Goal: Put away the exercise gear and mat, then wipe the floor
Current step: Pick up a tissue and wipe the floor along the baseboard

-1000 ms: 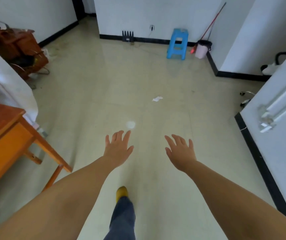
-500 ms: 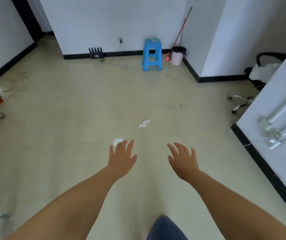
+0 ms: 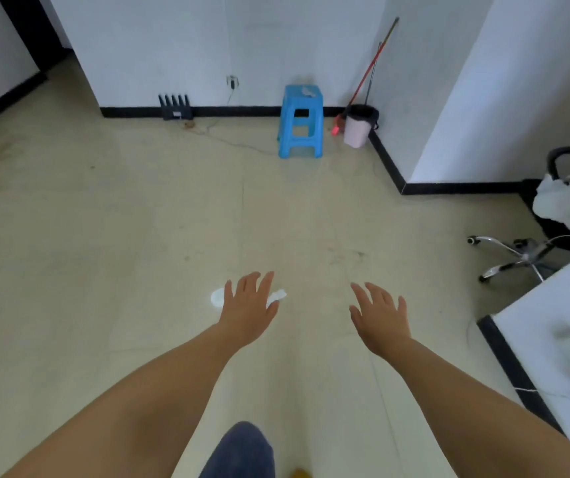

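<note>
Reaching forward, left hand [image 3: 247, 307] and right hand [image 3: 380, 313], both hands spread, empty above floor [image 3: 104, 236].

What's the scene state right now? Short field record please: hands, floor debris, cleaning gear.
left hand: open, empty, above the floor scraps
right hand: open, empty
floor debris: white round scrap; crumpled white paper
blue stool: by the far wall
pink bin: in the corner
red-handled broom: leaning in the corner
mat, exercise gear: not in view
</note>
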The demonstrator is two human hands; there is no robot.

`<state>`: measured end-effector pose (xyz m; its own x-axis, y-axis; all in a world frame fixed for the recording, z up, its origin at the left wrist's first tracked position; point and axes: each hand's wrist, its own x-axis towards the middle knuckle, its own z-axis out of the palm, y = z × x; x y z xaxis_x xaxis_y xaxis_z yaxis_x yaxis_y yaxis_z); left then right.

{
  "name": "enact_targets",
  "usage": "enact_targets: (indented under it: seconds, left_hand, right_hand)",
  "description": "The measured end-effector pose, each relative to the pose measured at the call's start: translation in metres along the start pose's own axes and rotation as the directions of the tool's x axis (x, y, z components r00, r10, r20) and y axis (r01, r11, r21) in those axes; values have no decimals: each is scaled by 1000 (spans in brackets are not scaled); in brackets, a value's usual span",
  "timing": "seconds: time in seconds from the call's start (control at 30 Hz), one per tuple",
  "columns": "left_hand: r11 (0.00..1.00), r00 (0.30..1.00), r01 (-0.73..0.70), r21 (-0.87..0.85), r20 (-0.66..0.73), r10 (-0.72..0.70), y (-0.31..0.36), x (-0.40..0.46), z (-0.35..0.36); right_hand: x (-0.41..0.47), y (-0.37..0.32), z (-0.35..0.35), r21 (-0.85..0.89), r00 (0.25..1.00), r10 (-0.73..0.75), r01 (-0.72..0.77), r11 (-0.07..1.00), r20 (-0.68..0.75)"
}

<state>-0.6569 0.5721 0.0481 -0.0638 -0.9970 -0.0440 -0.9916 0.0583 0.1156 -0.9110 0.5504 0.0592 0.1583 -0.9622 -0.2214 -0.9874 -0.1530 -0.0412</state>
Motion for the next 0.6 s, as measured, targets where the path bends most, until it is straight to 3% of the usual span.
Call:
enact_targets:
  seconds: [0.2,0.6]
  left_hand:
    - [997,994,73,4,78,-73,-39,161,4]
    - [999,995,-47,23,87,45,-116,497,-59]
  right_hand:
    - [173,-15,-38,-43,995,-99,98,994,-29]
    - [465,-24,-114,31,998,45,-44,999,-45]
